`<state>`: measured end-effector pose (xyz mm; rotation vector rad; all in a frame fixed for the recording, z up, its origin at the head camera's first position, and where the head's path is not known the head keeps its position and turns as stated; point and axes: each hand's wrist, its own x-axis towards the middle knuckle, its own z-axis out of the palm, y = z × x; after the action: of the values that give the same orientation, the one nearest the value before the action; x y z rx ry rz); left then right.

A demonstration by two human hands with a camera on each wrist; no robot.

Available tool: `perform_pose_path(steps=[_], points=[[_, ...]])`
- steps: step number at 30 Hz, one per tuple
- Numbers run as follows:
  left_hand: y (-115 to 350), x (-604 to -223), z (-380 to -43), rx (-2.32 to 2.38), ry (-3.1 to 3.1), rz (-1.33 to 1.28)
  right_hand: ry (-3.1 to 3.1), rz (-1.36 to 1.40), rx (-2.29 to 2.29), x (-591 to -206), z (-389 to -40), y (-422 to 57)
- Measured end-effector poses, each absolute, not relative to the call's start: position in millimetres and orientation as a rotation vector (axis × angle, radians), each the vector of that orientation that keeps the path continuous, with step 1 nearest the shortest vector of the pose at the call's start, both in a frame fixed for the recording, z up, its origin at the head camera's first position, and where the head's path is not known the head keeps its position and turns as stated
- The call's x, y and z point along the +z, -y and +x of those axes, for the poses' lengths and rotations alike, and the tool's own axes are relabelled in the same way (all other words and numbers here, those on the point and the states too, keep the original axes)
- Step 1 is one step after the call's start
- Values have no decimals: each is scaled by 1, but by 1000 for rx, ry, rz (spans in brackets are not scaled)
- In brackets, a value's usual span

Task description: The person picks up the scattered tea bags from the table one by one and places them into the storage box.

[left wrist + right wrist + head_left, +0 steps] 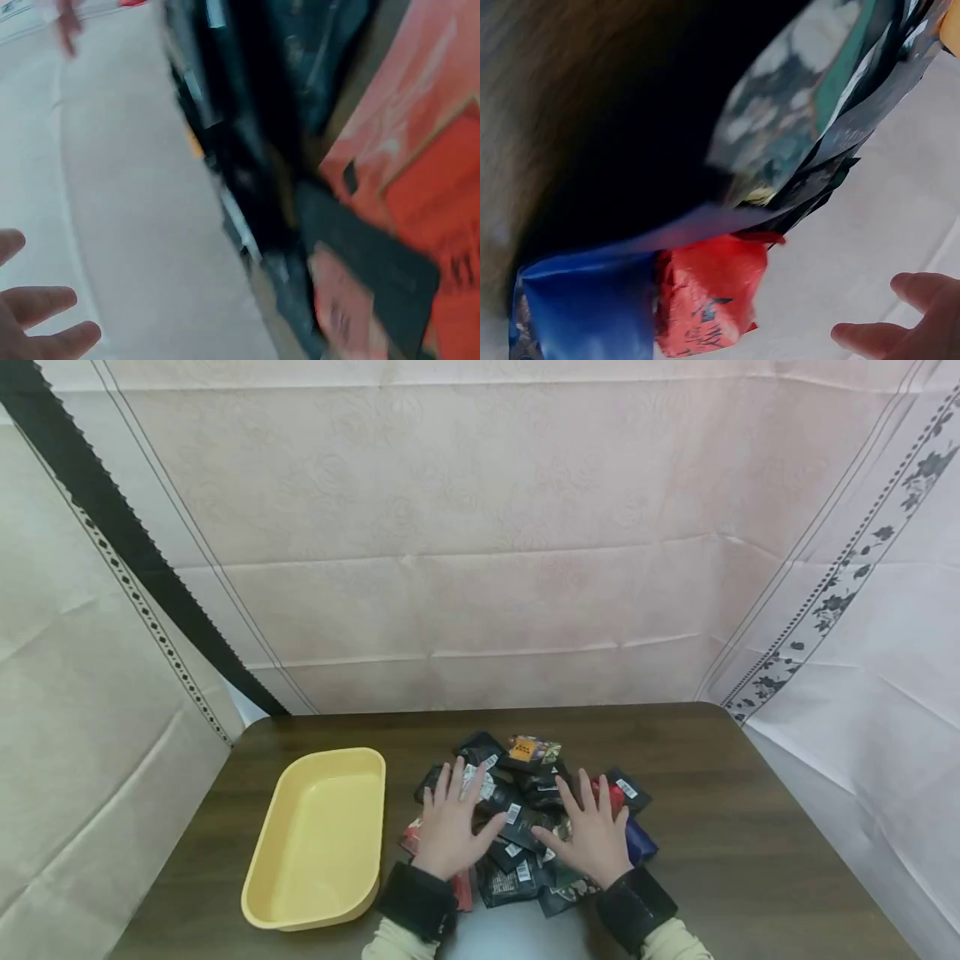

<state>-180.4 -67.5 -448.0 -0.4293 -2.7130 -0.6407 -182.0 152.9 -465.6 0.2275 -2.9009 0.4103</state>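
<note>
Two bare hands over one heap of sealed packets (532, 831), which sits mid-worktop (757, 868). Left hand (452, 828): released, fingers spread, palm down over the left part of the heap. Right hand (596, 837): same, over the right part, thumb pointing inward. Neither grasps anything (can't tell from the head view whether palms touch the foil).

Heap is mostly black packets with white barcode labels, overlapping at mixed angles. Packet with orange label (534, 749) lies at the far edge. Blue packet (640, 842) is at the right edge, just beside the right hand; right wrist view puts a crumpled red packet (712, 292) next to it. Orange-red packet (442, 195) fills the right of the left wrist view, which is blurred.

Yellow plastic tray (318, 835) stands on the worktop left of the heap, apart from it. Black wristbands (637, 910) on both wrists, cream sleeves (675, 942) below. Pale cloth (487, 510) hangs behind, with a grey floral border (832, 606) on the right.
</note>
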Motion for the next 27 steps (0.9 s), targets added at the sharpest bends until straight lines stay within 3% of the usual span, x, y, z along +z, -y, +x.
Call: perform_pose_path(steps=[6,12,15,19,27], points=[[114,-423,-152,-877,2439,-345,2936,197,473,-462,-196,-178],[199,-410,-113,-906,2443,136,2981,148,504,-458,-213,-208],[243,-417,-105,-916,2578,391,3013,140,526,-459,-219,-212],[280,-441,-106,-1018,2771,495,3035,148,537,-463,-222,-211],[286,-474,-115,-1427,2726,677,3095,180,517,-472,-228,-200]])
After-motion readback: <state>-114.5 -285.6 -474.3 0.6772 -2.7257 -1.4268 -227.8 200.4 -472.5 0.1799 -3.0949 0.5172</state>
